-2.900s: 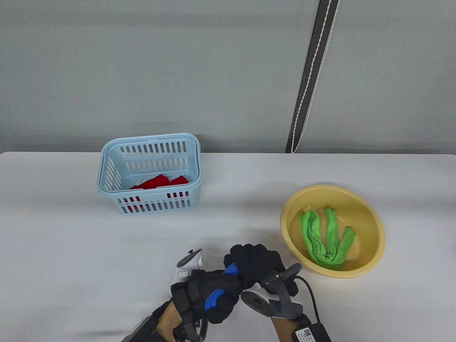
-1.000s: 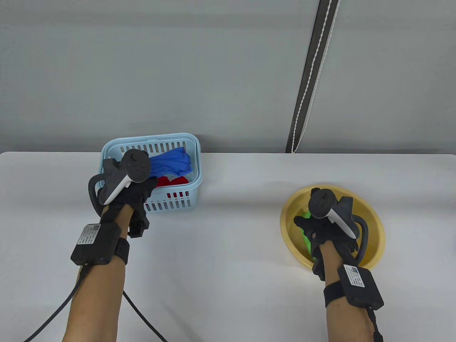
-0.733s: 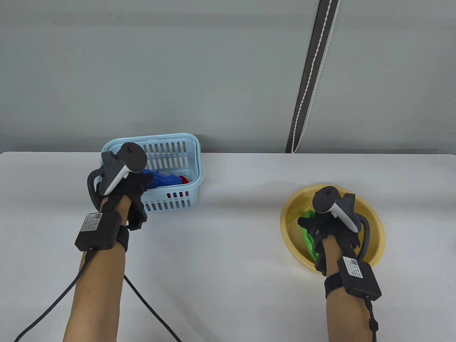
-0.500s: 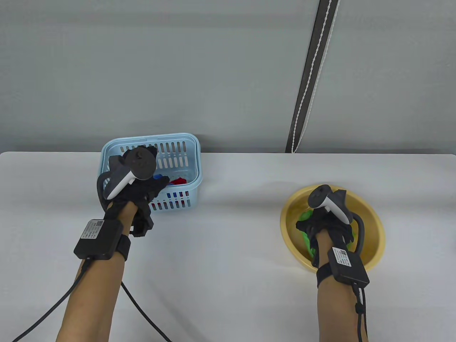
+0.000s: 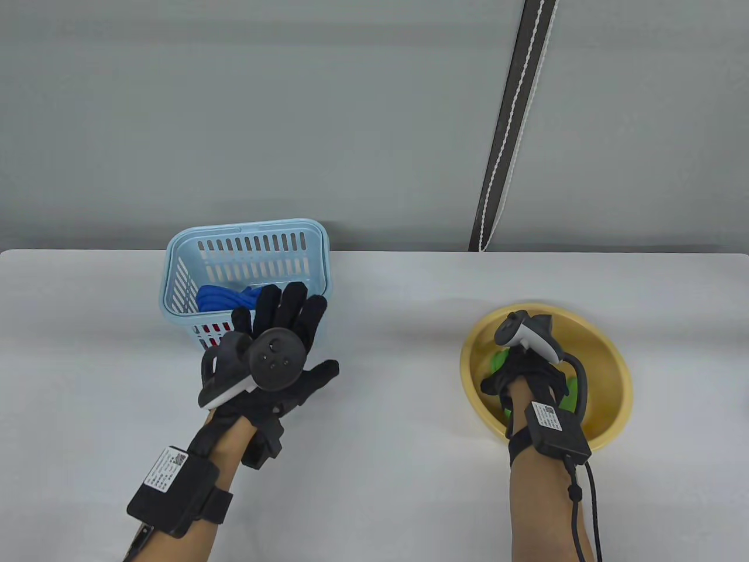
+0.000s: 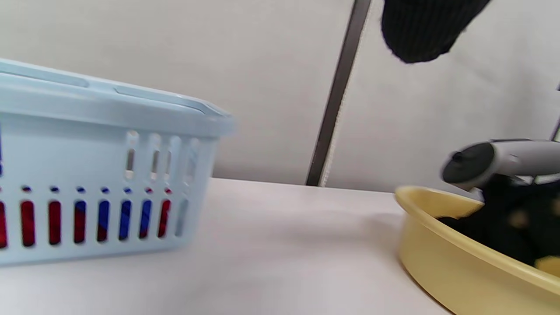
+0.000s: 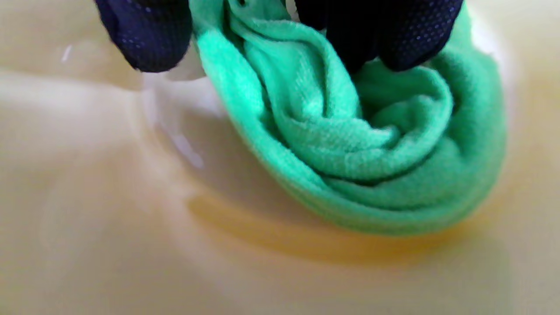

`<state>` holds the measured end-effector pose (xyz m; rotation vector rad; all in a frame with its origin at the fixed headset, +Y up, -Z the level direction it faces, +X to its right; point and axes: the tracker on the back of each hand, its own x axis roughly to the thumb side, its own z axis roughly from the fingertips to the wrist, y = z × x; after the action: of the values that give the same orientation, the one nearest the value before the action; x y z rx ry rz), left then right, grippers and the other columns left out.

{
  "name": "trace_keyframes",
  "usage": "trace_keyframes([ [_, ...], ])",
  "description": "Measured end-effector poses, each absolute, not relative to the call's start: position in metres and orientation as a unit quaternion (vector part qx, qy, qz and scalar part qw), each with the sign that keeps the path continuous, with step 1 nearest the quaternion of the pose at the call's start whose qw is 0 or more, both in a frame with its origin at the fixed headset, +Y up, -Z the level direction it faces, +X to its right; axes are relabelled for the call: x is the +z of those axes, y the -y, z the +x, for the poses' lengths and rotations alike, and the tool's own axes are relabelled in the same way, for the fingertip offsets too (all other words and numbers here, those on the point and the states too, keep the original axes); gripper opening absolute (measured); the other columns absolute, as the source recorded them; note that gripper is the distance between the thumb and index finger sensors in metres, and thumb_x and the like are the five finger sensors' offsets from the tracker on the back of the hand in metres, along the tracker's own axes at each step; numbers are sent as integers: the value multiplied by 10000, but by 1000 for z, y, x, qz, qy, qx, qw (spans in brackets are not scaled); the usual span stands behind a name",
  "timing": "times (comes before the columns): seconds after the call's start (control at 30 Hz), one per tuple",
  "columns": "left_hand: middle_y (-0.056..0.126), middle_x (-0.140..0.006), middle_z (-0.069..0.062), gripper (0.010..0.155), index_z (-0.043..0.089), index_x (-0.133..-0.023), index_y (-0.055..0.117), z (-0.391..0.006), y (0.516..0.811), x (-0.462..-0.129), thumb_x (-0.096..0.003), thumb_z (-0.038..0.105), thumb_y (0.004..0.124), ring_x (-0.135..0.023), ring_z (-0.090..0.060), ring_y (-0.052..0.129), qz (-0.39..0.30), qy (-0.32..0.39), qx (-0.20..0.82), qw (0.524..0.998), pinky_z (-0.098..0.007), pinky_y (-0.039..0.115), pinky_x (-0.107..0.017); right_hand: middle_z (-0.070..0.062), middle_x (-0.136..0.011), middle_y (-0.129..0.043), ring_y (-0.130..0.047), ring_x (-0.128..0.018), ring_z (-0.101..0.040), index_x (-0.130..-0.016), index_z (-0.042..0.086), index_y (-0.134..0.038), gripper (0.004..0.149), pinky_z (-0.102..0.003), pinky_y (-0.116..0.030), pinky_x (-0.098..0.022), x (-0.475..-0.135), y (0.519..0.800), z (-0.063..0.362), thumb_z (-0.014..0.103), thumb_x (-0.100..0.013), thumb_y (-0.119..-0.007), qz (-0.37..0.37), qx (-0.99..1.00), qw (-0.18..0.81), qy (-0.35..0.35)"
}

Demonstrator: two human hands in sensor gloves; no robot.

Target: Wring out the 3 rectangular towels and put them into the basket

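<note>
Pale blue plastic basket (image 5: pixel 175 281) with slotted walls standing at the back left of the white table (image 5: pixel 380 468), holding a twisted blue towel (image 5: pixel 219 297) on top and a red towel (image 6: pixel 27 222) below, red and blue both showing through the lower slots in the left wrist view. Left hand (image 5: pixel 275 357) spread wide just in front of the basket's near right corner, fingers (image 5: pixel 291 301) straight and fanned, holding nothing, round dark tracker strapped to its back. Over on the right, a round yellow basin (image 5: pixel 608 351), smooth and glossy, with shallow water glinting on its floor. Right hand (image 5: pixel 529 374) down inside it, fingertips (image 7: pixel 148 39) curled into a soft green towel (image 7: pixel 350 144), fluffy terry cloth bunched in thick rolled folds, gripping it at the top of the bundle. Lower folds of the green towel resting on the wet floor of the basin. Dark strip with a white beaded cord (image 5: pixel 515 126) running down the grey wall behind.
</note>
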<state>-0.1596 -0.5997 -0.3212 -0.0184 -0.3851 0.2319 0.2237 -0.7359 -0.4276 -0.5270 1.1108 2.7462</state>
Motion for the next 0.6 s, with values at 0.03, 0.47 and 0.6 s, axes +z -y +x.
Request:
trace_keyframes([
  [0.03,62,-1247,-87,982,301,-1165,83,-157,603,-316,-509,716,685,-1108,-489,92,-11,199,118,973,-767,206,-712,-305,-1167,-426,-738,-916,-498,-1158,159,-77,1000,-648,-692,-618,-428,736,224,507,-572,-808,-174,911,67,-369],
  [0.47,-18,-1223,-117,1011,287,-1151,16,-132,677,-267,-518,744,658,-1082,-508,37,-81,240,192,948,-781,175,-683,-199,-1054,-657,-766,-888,-450,-1182,149,-237,812,-639,-676,-637,-427,740,221,310,-626,-806,-170,904,53,-390],
  [0.6,-18,-1222,-117,1011,286,-1148,8,-138,690,-269,-519,744,652,-1082,-507,41,-88,232,175,953,-779,180,-686,-194,-1009,-715,-811,-855,-429,-1170,136,-373,720,-637,-682,-632,-426,738,221,270,-614,-810,-168,908,54,-381],
])
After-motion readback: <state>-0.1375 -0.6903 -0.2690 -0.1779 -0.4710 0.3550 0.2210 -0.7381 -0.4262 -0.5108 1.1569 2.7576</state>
